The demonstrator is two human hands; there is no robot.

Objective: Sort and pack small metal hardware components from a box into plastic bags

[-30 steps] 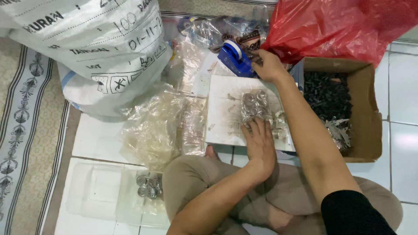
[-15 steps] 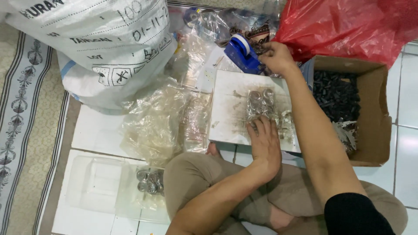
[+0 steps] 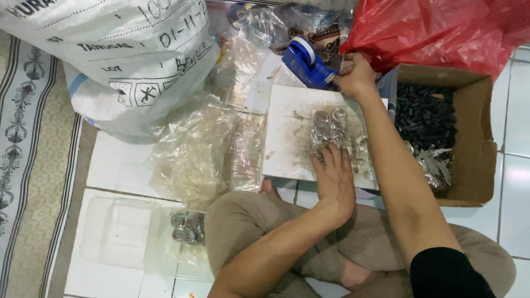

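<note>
A person sits cross-legged on the tiled floor [image 3: 116, 165]. The left hand [image 3: 335, 179] presses flat on a clear bag of round metal parts [image 3: 331, 129] lying on a white board [image 3: 292, 138]. The right hand [image 3: 356, 77] reaches to the blue tape dispenser [image 3: 306, 62], fingers at its front end. A cardboard box [image 3: 469, 138] of black pieces stands just right, under a red plastic bag [image 3: 436, 30]

Left hand [image 3: 335, 179] flat, palm down; right hand [image 3: 356, 77] outstretched, fingers apparently pinched.

We lose white sack [image 3: 110, 49] and red bag [image 3: 441, 27] past top edge; right hand [image 3: 356, 74] fingertips hidden behind tape dispenser [image 3: 306, 62].
</note>
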